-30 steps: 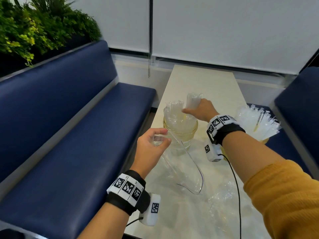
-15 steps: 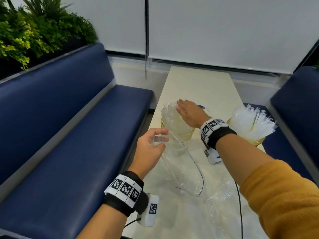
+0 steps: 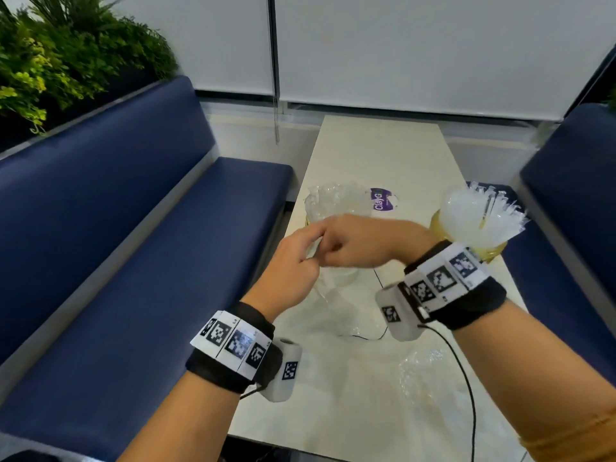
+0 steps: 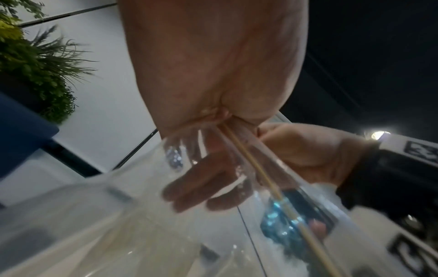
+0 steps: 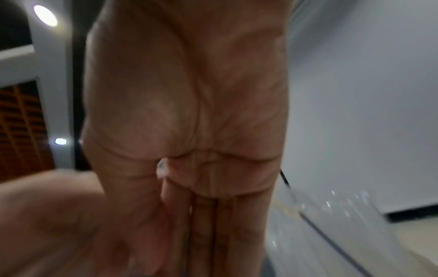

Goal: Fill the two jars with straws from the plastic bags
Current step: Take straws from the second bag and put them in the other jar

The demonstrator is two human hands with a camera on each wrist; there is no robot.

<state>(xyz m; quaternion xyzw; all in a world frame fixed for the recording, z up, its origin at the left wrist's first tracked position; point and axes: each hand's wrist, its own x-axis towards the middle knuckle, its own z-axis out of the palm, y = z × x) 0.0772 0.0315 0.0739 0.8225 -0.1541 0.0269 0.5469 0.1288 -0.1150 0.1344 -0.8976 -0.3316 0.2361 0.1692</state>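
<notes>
Clear plastic bag (image 3: 336,295) held up over the near half of the cream table (image 3: 373,151); both hands meet at its mouth. Left hand (image 3: 290,265): thumb and fingers pinch the bag's top edge. Right hand (image 3: 360,241): fingers curled, reaching across to the same edge; the left-wrist view shows its fingers (image 4: 201,185) inside the clear film, beside one thin tan straw (image 4: 251,165) in its wrapper that runs from the left hand's pinch down into the bag. Whether the right hand actually grips the straw or the film, cannot tell; the right-wrist view is blurred.

Count, jars: 2. Left jar (image 3: 328,208) stands just beyond the hands, packed with wrapped straws. Right jar (image 3: 480,225) sits at the table's right edge, well apart from the hands, its wrapped straws fanned out above the rim.

Count, bags: 2 seen. Second bag (image 3: 430,371), crumpled, lies flat on the table near the right forearm.

One purple-and-white label (image 3: 381,200) lies behind the left jar. Blue benches: 2, one on each side of the table.
</notes>
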